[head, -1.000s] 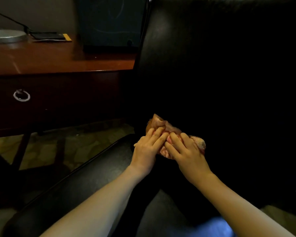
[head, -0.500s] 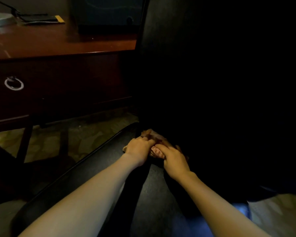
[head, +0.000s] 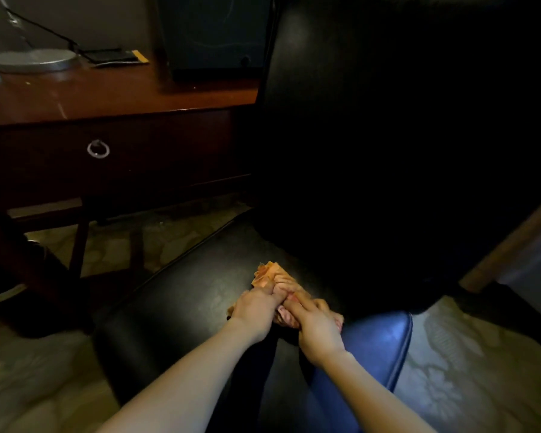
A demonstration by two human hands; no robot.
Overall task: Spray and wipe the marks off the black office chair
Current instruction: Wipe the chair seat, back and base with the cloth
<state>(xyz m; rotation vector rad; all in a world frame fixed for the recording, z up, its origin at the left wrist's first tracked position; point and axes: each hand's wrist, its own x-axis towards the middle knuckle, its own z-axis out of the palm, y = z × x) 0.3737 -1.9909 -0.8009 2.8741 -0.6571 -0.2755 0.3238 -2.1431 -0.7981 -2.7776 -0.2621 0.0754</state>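
Head view, looking down over both bare forearms, which come in from the lower edge and meet near the middle.

Left hand (head: 256,310): back of hand up, fingers curled down and bunched round the near-left part of the cloth (head: 270,273), gripping it. Wrist straight, forearm angled in from lower left.

Right hand (head: 319,332): just beside the left, touching it at the fingers. Fingers reach forward and lie fairly straight on top of the cloth, pressing it down onto the seat rather than closing round it. Forearm angled in from lower right.

Cloth: orange-pink, crumpled, flat against the seat under both hands. A ruffled corner sticks out beyond the left knuckles; a small pinkish edge shows at the far side of the right hand.

Black office chair (head: 185,307): seat fills the lower middle, glossy, with faint pale mottling just left of the hands. The backrest (head: 388,151) rises upright behind the cloth, very dark, detail lost in shadow. The right front edge of the seat carries a blue sheen (head: 378,342).

Room: dim. A reddish wooden desk (head: 107,95) stands to the left of the chair, with a drawer and ring pull (head: 98,149). On top, a round grey lamp base (head: 33,60), a flat dark item with a yellow corner (head: 116,56), and a dark box (head: 213,32) at the back. Pale patterned carpet (head: 466,354) lies around the chair.
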